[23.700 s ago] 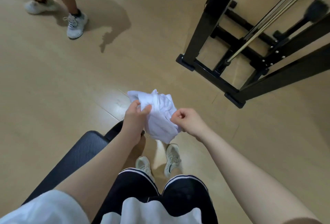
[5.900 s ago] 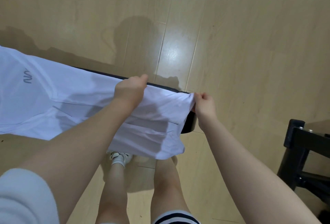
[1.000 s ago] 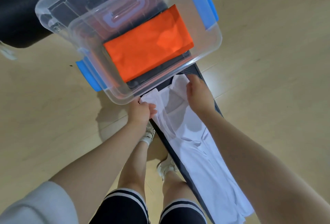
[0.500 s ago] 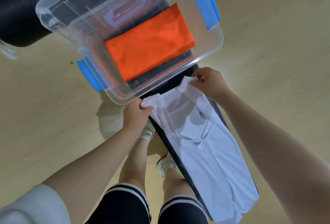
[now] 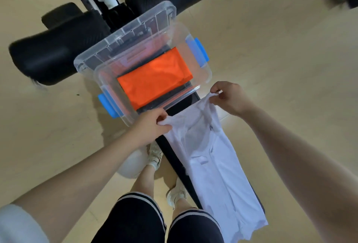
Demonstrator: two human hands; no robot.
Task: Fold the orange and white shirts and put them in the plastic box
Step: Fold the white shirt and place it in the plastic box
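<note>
Right hand (image 5: 229,97) shifted outward; both hands, left (image 5: 153,124), pinch white shirt (image 5: 213,167) top edge beside box (image 5: 203,76).

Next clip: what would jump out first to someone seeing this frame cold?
The folded orange shirt glows inside the clear plastic box on the black bench. Just below it, the left hand and right hand pinch the top corners of a white shirt stretched along the bench.

Left hand (image 5: 149,126) and right hand (image 5: 229,97) pinch white shirt (image 5: 213,175) beside plastic box (image 5: 201,76).
</note>
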